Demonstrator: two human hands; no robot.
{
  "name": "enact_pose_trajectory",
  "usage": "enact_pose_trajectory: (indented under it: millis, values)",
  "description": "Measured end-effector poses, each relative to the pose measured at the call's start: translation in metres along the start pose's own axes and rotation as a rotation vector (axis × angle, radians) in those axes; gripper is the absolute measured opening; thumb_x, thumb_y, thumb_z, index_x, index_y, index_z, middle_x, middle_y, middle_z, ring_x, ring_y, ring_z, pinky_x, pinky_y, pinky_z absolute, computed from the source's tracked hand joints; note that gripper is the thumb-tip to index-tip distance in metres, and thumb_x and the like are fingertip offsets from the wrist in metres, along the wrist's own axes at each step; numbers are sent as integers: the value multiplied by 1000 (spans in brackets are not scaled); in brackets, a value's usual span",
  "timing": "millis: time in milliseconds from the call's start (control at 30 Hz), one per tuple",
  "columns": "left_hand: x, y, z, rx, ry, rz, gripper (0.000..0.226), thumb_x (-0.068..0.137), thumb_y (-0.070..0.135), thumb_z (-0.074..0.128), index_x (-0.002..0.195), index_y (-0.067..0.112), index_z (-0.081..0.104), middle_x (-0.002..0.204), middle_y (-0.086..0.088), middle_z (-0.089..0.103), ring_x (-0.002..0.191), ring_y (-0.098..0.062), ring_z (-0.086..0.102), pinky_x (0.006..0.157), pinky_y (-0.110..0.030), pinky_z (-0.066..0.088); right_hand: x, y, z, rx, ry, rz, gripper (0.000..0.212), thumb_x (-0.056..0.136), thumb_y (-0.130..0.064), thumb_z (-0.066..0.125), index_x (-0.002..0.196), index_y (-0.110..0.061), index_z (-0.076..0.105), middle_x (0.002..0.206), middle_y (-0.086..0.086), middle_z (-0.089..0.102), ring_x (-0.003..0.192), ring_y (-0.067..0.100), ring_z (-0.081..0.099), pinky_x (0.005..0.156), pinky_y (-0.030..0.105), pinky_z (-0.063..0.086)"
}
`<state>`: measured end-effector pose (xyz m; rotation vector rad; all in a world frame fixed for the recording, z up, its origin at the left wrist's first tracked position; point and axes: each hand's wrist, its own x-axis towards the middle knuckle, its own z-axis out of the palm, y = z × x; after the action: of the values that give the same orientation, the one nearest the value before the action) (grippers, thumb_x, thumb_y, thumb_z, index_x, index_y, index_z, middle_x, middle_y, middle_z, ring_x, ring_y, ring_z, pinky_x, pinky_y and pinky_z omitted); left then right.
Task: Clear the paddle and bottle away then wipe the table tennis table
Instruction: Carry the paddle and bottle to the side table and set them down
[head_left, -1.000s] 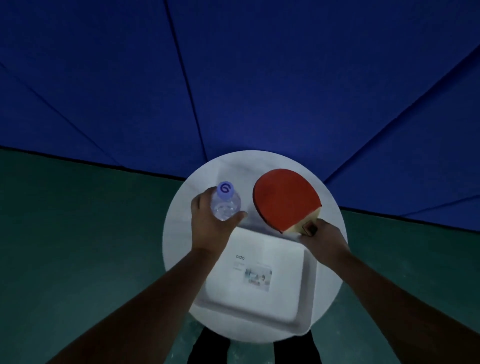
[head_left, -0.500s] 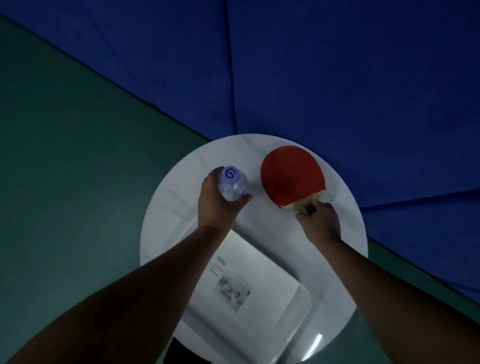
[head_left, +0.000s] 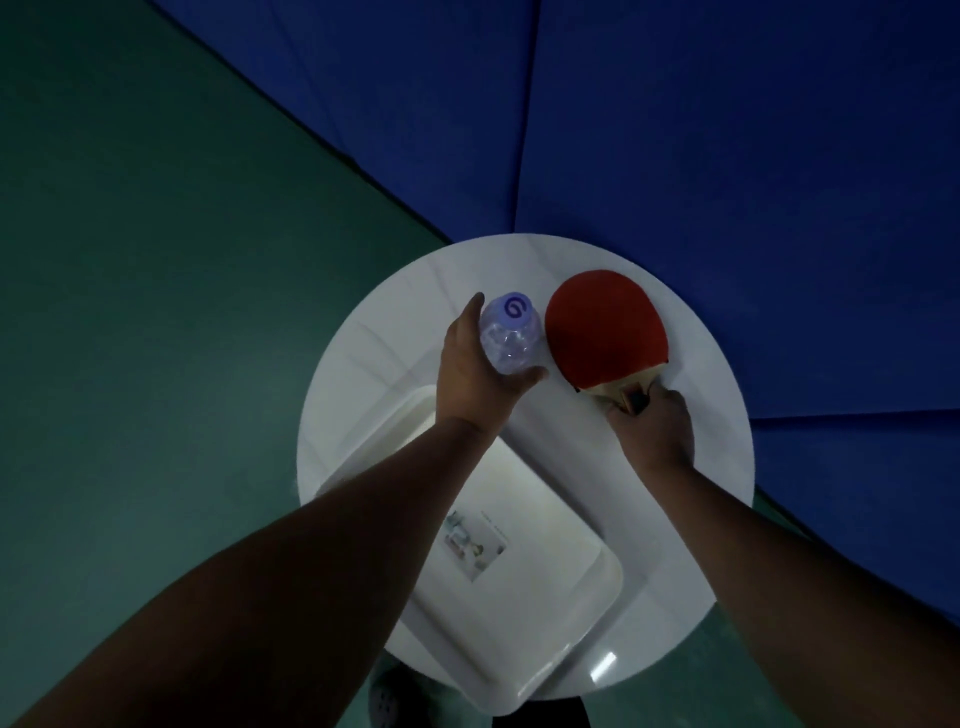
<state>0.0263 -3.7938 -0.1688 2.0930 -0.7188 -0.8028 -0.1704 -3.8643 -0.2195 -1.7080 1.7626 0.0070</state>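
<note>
Here, left hand (head_left: 475, 374) first — fingers and thumb curl round the shoulder of the clear water bottle (head_left: 508, 339), thumb on the near side, fingertips on the far side. Bottle stands upright over the round white side table (head_left: 363, 364); whether its base has touched down cannot be told. Right hand (head_left: 655, 434) is clenched round the wooden handle of the table tennis paddle (head_left: 605, 335), red rubber face up, blade low over or lying on the tabletop just beside the bottle.

Handling, as a judgement: bottle is thin plastic and looks filled, so moderately heavy for its size and a bit slick; the wall will dent under a hard squeeze. Best held around the body below the cap, as now. Paddle is stiff and light; the rubber face marks easily, so the handle is the right place to hold.

Nearer the person sits a white rectangular tray (head_left: 582, 587), partly under the left forearm.

Writing — the bottle's pale violet cap (head_left: 512, 306) carries a purple swirl mark like a letter G. A small printed label (head_left: 475, 545) lies in the tray, picture and text too small to read.
</note>
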Motion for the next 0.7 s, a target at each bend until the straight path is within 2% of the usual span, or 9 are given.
enact_pose_trajectory:
  millis: [67,133,233,300,433,533,633,700]
  values:
    - [-7,-3,-5,9,2,-11,111,59,34,95,150,20,34,148,-2,46,133,-19,46,103,-25,38,-9,-2,-1,23,5,3,56,82,-27,78,124,2,54,116,23,55,104,40,57,78,39,48]
    - [-19,-9,-15,36,16,-19,108,60,38,94,149,22,35,148,-1,46,133,-18,44,103,-24,36,-22,-6,-4,25,35,1,64,81,-24,78,134,-1,49,128,23,50,117,41,49,92,45,47]
    - [-45,-22,-39,28,39,-38,94,67,42,88,146,23,40,147,0,47,132,-16,44,104,-24,35,-53,-14,-10,47,126,-13,72,82,-24,77,143,-6,44,143,20,44,129,40,39,102,49,39]
    - [-67,-33,-60,7,59,-64,80,74,44,83,142,22,46,142,1,50,130,-15,47,103,-23,35,-78,-21,-11,52,133,-77,66,85,-26,74,143,-6,46,146,18,44,132,38,38,105,47,36]
    - [-123,-62,-115,5,144,-111,59,83,48,73,134,23,56,134,4,57,123,-13,53,100,-23,38,-137,-44,-5,99,22,-193,59,93,-33,66,145,-12,47,154,10,39,141,28,34,113,41,33]
    - [-180,-93,-166,-75,216,-158,57,85,46,72,134,21,57,133,1,58,120,-13,53,101,-29,43,-194,-66,10,118,-79,-272,55,96,-38,61,144,-15,47,149,7,45,138,24,40,112,39,35]
    - [-251,-130,-222,-101,313,-214,56,86,40,74,134,14,58,133,-7,61,122,-20,56,104,-37,44,-265,-89,34,79,-202,-432,49,97,-39,59,140,-17,51,143,3,52,132,18,47,105,29,37]
    - [-308,-156,-261,-125,387,-244,54,88,38,73,133,13,59,132,-8,62,121,-20,57,103,-39,45,-324,-102,55,42,-293,-535,47,98,-41,57,139,-20,53,142,-1,54,130,15,48,104,28,38]
